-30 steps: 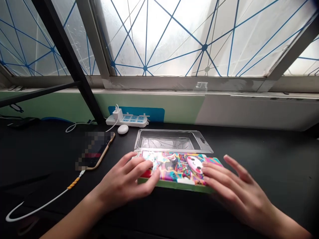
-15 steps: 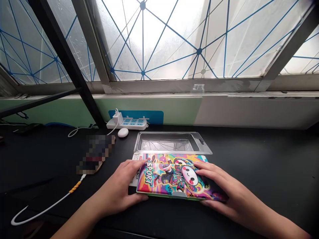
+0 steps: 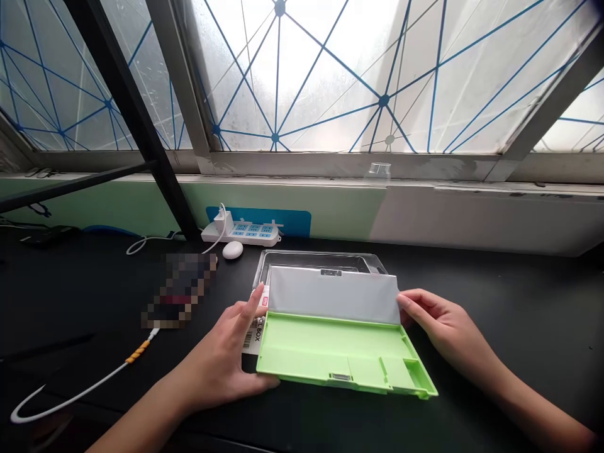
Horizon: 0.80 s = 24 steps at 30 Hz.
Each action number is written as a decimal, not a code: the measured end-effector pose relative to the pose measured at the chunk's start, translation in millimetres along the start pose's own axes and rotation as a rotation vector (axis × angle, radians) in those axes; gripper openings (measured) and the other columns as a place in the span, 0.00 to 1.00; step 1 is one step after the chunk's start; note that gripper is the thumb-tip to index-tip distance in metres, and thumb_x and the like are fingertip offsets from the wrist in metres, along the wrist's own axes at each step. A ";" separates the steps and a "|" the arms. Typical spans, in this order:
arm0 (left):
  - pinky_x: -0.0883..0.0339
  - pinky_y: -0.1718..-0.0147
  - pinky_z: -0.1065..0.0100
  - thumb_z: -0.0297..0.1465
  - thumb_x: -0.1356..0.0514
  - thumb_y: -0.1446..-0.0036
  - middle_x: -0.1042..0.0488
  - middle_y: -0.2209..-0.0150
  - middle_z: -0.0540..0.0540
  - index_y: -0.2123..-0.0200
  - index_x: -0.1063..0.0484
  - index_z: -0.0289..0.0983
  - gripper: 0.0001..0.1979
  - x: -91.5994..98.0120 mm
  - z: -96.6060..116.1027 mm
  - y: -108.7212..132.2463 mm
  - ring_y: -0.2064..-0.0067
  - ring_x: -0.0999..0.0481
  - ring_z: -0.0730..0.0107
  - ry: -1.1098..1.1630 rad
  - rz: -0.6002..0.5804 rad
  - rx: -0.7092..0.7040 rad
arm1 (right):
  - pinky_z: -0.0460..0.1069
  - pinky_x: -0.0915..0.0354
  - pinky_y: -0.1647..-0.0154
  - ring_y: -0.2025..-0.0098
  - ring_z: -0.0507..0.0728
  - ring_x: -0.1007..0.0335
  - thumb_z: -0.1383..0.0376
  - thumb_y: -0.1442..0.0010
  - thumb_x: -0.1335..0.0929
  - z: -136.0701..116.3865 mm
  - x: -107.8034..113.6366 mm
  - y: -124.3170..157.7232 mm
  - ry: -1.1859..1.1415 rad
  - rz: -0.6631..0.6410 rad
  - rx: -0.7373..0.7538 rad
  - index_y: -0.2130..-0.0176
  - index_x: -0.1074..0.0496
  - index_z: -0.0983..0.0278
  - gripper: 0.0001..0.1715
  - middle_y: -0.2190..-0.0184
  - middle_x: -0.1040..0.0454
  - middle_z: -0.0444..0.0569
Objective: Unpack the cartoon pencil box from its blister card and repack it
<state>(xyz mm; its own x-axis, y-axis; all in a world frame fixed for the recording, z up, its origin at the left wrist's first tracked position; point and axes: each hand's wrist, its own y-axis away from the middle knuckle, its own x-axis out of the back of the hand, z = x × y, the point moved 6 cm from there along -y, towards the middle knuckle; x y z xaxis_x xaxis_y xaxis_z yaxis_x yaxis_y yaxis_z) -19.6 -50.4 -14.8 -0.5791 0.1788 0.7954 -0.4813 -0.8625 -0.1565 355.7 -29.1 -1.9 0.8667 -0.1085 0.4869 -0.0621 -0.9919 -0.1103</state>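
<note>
A pencil box (image 3: 340, 352) lies open on the black desk in front of me. Its green tray has small compartments at the front right, and nothing is in it. The lid (image 3: 333, 294) stands raised toward the window, showing its pale grey inside. My left hand (image 3: 226, 358) rests against the tray's left end, thumb at the front corner and fingers up along the lid's left edge. My right hand (image 3: 438, 327) pinches the lid's right edge. A card insert with a barcode (image 3: 251, 330) lies under the box's left end.
A clear plastic blister shell (image 3: 321, 259) lies just behind the lid. To the left is a phone (image 3: 182, 289) on a white charging cable (image 3: 80, 393). A white power strip (image 3: 241, 233) and a small white earbud case (image 3: 233, 250) sit near the wall.
The colourful lid, shut a second ago, has been swung up and back, exposing the green tray. My right hand moved from the lid's top to its right edge.
</note>
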 end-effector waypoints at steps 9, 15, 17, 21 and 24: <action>0.32 0.41 0.53 0.41 0.31 0.45 0.26 0.40 0.44 0.25 0.56 0.52 0.51 9.5 -1.3 -1.2 0.40 0.27 0.49 0.015 0.088 -0.009 | 0.57 0.26 0.49 0.49 0.68 0.22 0.46 0.40 0.27 6.2 3.7 11.0 -0.056 -0.363 0.117 0.59 0.14 0.53 0.18 0.52 0.18 0.54; 0.30 0.47 0.54 0.49 0.38 0.40 0.24 0.47 0.42 0.38 0.29 0.45 0.29 12.8 6.4 -6.1 0.47 0.25 0.51 0.043 0.042 0.007 | 0.67 0.30 0.42 0.42 0.75 0.26 0.42 0.48 0.24 13.5 5.2 7.7 -0.075 -0.514 0.092 0.58 0.14 0.52 0.24 0.46 0.19 0.57; 0.30 0.48 0.54 0.52 0.39 0.39 0.24 0.48 0.42 0.39 0.29 0.44 0.29 12.5 7.0 -7.5 0.48 0.25 0.50 0.042 0.056 0.020 | 0.68 0.32 0.40 0.40 0.76 0.28 0.42 0.47 0.24 11.6 4.8 8.9 -0.040 -0.551 0.101 0.54 0.15 0.51 0.26 0.44 0.20 0.56; 0.31 0.49 0.54 0.56 0.44 0.36 0.24 0.49 0.42 0.40 0.28 0.44 0.30 9.3 5.6 -10.1 0.49 0.26 0.51 0.044 0.077 0.027 | 0.68 0.37 0.34 0.36 0.77 0.33 0.45 0.64 0.16 3.8 2.0 19.1 0.092 -0.544 0.161 0.45 0.20 0.49 0.47 0.39 0.25 0.53; 0.32 0.51 0.53 0.61 0.49 0.36 0.23 0.51 0.41 0.42 0.27 0.41 0.35 9.1 5.8 -13.1 0.51 0.25 0.50 0.032 0.103 0.005 | 0.64 0.33 0.37 0.38 0.74 0.29 0.48 0.62 0.16 -5.7 -1.5 27.4 0.149 -0.400 0.213 0.46 0.20 0.51 0.44 0.41 0.24 0.53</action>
<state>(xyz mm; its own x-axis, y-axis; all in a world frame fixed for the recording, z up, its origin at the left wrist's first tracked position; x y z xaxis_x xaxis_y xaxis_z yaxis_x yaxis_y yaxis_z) -14.7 -40.2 -2.1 -0.6465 0.1038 0.7558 -0.4147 -0.8794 -0.2339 350.0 -56.5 -0.8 0.7205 0.2553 0.6448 0.3780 -0.9241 -0.0565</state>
